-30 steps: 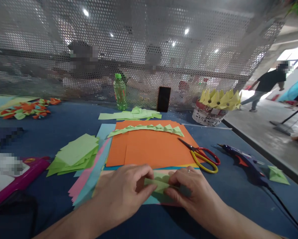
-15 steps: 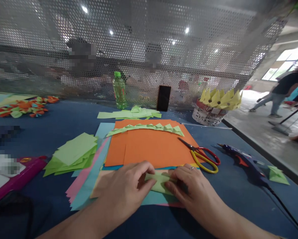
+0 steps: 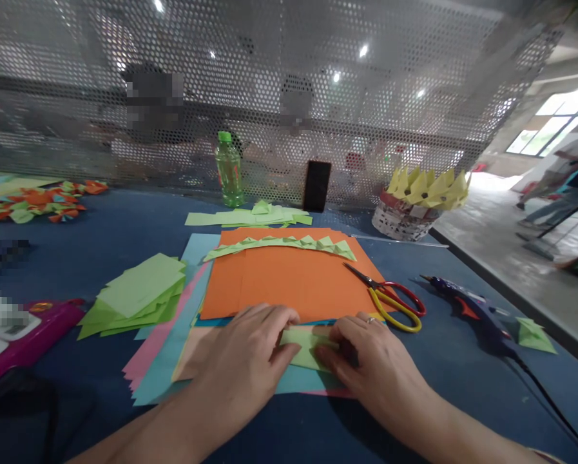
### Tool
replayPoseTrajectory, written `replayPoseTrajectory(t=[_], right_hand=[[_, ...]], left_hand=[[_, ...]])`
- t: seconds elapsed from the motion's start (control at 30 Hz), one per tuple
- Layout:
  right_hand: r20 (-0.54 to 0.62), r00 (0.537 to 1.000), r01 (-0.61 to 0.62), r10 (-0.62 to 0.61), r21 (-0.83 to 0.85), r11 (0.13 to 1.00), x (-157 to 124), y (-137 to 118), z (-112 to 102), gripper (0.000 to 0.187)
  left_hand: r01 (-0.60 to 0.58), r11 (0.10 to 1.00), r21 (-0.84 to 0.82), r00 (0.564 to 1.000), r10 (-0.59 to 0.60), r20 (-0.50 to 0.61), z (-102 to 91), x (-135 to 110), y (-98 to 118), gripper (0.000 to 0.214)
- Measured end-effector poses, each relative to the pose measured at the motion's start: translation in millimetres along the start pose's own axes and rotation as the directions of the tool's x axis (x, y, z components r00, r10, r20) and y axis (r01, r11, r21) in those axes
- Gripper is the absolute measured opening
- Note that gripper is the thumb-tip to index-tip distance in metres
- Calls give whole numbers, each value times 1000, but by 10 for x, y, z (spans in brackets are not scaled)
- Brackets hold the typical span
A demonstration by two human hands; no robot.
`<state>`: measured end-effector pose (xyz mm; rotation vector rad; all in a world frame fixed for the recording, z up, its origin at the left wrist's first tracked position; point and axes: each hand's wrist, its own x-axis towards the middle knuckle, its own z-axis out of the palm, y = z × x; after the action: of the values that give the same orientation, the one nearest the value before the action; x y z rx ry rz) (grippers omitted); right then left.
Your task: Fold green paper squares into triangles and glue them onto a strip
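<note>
Both ends of the green paper (image 3: 305, 348) are hidden by the left grip (image 3: 252, 348) and right grip (image 3: 373, 354). The left forearm (image 3: 187, 412) covers part of the coloured sheets (image 3: 158, 380). The left edge cuts off a magenta device (image 3: 51, 328), pixelated on top, and a dark object (image 3: 1, 258) too blurred to name. At the right edge a person (image 3: 566, 193) is cropped and blurred. Shapes in the perforated screen (image 3: 269, 38) are too murky to make out; print on the bottle (image 3: 229, 177) is too small to read.

Window (image 3: 554, 125) far right is blown out, floor (image 3: 497, 193) beside it glares. White light spots dot the mesh panel (image 3: 264, 84). Soft shadow on desk (image 3: 138, 222) below right hand (image 3: 378, 354). Wide-angle stretch toward edges; some pixelated patches.
</note>
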<state>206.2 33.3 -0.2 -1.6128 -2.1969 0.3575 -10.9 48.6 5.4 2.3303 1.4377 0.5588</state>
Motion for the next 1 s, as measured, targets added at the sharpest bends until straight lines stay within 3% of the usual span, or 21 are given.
replayPoseTrajectory(t=[0.73,1.0], right_hand=[[-10,1000,22,-23,-96,995,33,-9,2,17],[29,999,-12,14,-69,998,33,-5,-8,6]], left_hand=[[-12,998,65,1000,13,-21,38,6,20,12],[-236,947,216,955,267,-127,83,-31,-10,32]])
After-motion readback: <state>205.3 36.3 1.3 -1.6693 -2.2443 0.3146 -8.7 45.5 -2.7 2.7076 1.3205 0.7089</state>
